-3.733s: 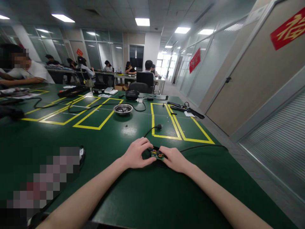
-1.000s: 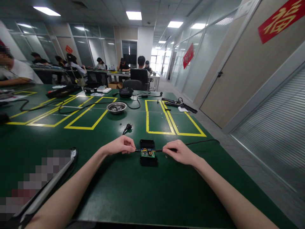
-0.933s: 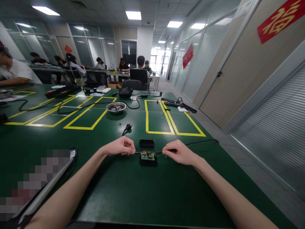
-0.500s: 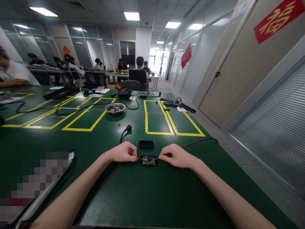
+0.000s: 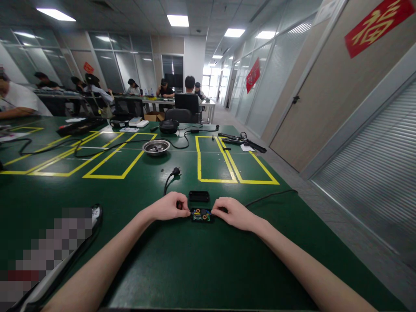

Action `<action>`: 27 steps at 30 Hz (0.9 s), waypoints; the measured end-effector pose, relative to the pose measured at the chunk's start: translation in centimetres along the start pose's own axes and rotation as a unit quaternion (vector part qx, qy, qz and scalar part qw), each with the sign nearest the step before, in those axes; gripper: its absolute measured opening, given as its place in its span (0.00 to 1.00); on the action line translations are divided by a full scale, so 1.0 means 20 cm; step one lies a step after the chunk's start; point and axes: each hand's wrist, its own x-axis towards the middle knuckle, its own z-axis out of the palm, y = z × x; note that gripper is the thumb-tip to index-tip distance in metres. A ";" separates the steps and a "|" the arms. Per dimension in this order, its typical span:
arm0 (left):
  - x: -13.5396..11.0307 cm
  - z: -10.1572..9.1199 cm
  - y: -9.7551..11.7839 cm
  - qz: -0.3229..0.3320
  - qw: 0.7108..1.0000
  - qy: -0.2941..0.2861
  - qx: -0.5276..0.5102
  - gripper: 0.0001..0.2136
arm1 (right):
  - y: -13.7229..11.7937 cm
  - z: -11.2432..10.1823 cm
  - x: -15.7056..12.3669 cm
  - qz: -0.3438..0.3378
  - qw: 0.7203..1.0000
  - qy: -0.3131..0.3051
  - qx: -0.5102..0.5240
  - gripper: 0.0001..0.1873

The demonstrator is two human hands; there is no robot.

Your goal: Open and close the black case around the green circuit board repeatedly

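Observation:
A small green circuit board (image 5: 201,214) with coils sits in a black case half on the green table (image 5: 195,260). My left hand (image 5: 169,207) pinches the black cable at the board's left end. At the right end, my right hand (image 5: 232,212) is closed on the other cable. A separate black case lid (image 5: 199,196) lies just behind the board. The left cable runs up to a power plug (image 5: 176,171); the right cable (image 5: 269,196) trails toward the table's right edge.
A metal bowl (image 5: 156,147) stands farther back among yellow taped rectangles (image 5: 208,180). Cables, black tools (image 5: 242,142) and a black pouch (image 5: 169,126) lie at the far end. Several people sit at other tables. A blurred dark object (image 5: 48,255) lies at my lower left.
The board and its case half came down from a lifted position onto the table. My hands moved closer together at its two ends. The lid stayed behind it.

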 end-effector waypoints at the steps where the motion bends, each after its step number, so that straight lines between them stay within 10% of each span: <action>1: 0.00 0.00 0.00 0.001 1.000 -0.001 0.004 0.09 | 0.00 0.00 0.00 0.007 1.000 -0.001 0.012 0.12; 10: 0.01 0.00 0.00 -0.010 1.000 0.014 0.026 0.10 | 0.03 0.02 0.02 -0.006 0.997 0.028 0.067 0.13; 15: 0.04 0.01 -0.03 -0.074 0.975 0.190 0.086 0.15 | 0.08 0.03 0.06 0.071 0.984 0.156 0.056 0.17; 19: 0.07 0.05 -0.05 -0.059 0.963 0.221 0.145 0.14 | 0.11 0.06 0.10 0.087 0.982 0.163 0.041 0.13; 27: 0.09 0.08 -0.05 -0.053 0.976 0.211 -0.032 0.11 | 0.11 0.09 0.12 0.118 0.947 0.147 0.259 0.11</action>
